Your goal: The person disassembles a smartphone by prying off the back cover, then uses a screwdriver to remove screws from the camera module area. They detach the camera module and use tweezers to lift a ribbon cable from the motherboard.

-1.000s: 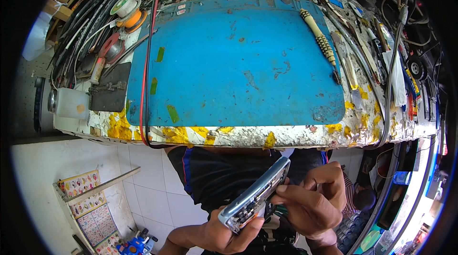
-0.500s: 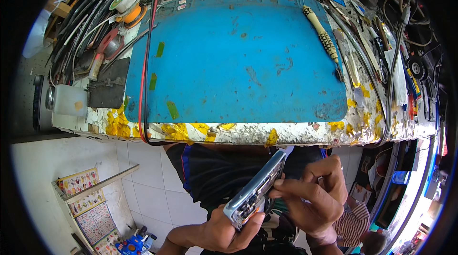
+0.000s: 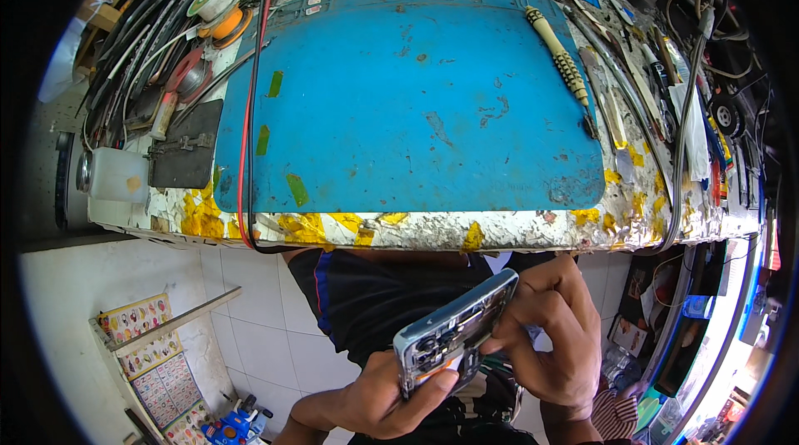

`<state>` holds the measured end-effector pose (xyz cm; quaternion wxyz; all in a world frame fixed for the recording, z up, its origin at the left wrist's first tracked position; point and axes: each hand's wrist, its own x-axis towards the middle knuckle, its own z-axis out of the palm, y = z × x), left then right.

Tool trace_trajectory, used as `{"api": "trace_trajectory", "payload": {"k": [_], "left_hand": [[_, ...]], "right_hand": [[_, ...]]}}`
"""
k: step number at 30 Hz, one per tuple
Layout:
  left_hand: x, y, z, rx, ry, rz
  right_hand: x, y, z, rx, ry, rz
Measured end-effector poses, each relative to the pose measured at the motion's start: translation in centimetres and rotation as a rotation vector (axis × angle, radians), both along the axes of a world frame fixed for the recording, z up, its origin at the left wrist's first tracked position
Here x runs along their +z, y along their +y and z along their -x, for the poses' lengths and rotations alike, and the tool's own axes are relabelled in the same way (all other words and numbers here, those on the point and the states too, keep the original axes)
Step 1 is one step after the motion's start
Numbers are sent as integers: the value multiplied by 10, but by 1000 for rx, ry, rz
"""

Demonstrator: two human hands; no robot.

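Over my lap, just below the near edge of the workbench, my left hand (image 3: 384,399) grips a smartphone (image 3: 456,330) by its lower left end, the thumb lying across its inner side. The phone is tilted, with a pale blue-grey frame. Its back cover is off, so camera parts, the board and dark inner parts show. My right hand (image 3: 556,333) is closed at the phone's right end, fingers curled, with thumb and forefinger against the edge and inner side. Whether a small part sits between those fingertips is hidden.
A blue work mat (image 3: 374,112) covers the bench. A cream-handled tool (image 3: 556,54) lies on its right side. Red and black cables (image 3: 247,145) hang over the front edge. Solder spools (image 3: 212,0) and a translucent bottle (image 3: 121,174) stand left. A person in stripes (image 3: 616,413) is at lower right.
The phone has moved slightly right and turned, showing more of its inside. My right hand has shifted up and closed more around its end. The striped person behind has moved lower.
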<state>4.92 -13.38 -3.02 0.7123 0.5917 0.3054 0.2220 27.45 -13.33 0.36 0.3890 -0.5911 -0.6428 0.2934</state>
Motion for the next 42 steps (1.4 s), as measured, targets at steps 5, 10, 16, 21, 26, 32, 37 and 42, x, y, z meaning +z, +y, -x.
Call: {"api": "trace_trajectory", "payload": {"k": [5,10,16,21,26,32,37,42], "left_hand": [[14,11,-10,88,-44,237],[23,18,-30,269,-286,633],[21,32,-25,112,-522,603],[21,30,-30,193,-461,535],[24,31,-28,109,-416,484],[24,24,-28,86,-264,631],[20,17,-28,73,-212,431],[12,5,-32,164,-255,419]], "right_hand": [[-5,-4,-2,49,223,-142],[-13,-6,-4,186,520,-269],[-13,-4,-9,500,592,-333],[-5,-3,-5,618,516,-308],[-11,-3,-5,639,712,-322],[-24,-13,1,-10,758,-201],[-23,-12,7,-61,757,3],[-20,-9,6,80,686,67]]}}
